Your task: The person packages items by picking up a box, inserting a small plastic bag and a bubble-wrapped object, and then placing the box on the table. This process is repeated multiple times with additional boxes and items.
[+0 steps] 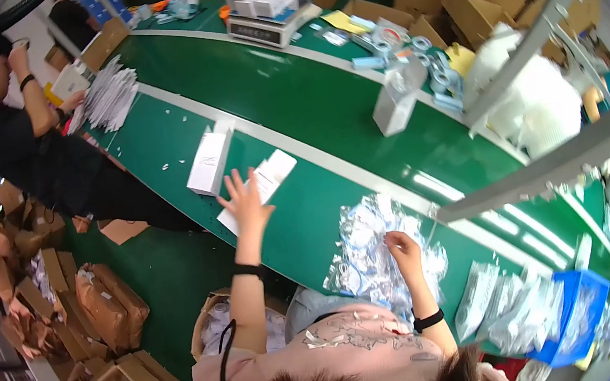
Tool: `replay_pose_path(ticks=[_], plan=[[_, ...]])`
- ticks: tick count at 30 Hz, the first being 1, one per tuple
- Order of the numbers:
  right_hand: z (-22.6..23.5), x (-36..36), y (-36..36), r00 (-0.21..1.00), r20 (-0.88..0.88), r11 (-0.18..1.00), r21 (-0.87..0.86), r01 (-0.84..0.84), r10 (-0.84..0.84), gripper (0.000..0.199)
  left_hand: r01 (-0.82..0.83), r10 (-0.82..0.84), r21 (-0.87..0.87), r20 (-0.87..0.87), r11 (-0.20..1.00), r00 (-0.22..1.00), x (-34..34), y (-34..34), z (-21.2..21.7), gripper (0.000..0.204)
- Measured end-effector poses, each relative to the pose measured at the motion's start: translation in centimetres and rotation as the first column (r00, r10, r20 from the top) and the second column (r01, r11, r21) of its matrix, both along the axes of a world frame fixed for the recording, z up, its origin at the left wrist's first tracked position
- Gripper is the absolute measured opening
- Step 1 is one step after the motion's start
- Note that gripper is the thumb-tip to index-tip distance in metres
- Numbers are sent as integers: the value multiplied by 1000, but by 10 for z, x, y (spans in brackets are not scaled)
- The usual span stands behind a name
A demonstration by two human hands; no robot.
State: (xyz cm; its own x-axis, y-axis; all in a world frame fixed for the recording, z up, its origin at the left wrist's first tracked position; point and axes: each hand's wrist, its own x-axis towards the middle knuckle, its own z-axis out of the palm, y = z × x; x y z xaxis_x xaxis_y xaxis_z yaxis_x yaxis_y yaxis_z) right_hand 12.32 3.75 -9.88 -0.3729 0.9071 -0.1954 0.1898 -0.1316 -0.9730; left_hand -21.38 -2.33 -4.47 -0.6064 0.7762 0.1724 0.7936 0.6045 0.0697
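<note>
My left hand (pixel 247 208) has its fingers spread over a flat, unfolded white carton (pixel 276 173) on the green table. Just beyond it stands a white box (pixel 209 161) with its far end flaps open. My right hand (pixel 405 251) is over a heap of clear plastic bags (pixel 367 252) with white and pale blue items inside. Its fingers are curled together at the bags; whatever they pinch is hidden. Black bands circle both wrists.
A green conveyor belt (pixel 241 71) runs beyond the table, carrying an open white box (pixel 395 100). At left, a person (pixel 41 142) stands beside stacked flat cartons (pixel 112 97). Right: a blue bin (pixel 573 320) and clear bags (pixel 484 298). Far side: a scale (pixel 263 31) bearing white boxes.
</note>
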Motion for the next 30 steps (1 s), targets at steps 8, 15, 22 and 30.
replay_pose_path(ticks=[8, 15, 22, 30], plan=[[47, -17, -42, 966, -234, 983, -118, -139, 109, 72, 197, -243, 157, 381, 968, 892, 77, -20, 21, 97], [74, -12, -43, 936, -352, 997, 80, 12, 17, 96, 534, -736, 515, 551, 671, 393, 160, -25, 35, 101], [84, 117, -15, 946, 312, 902, 427, -59, -86, 69, 230, -829, 806, 560, 545, 1, 188, -6, 39, 85], [8, 220, -19, 300, 927, 920, 99, 379, -224, 81, 562, -701, 448, 593, 695, 395, 192, 18, 47, 77]])
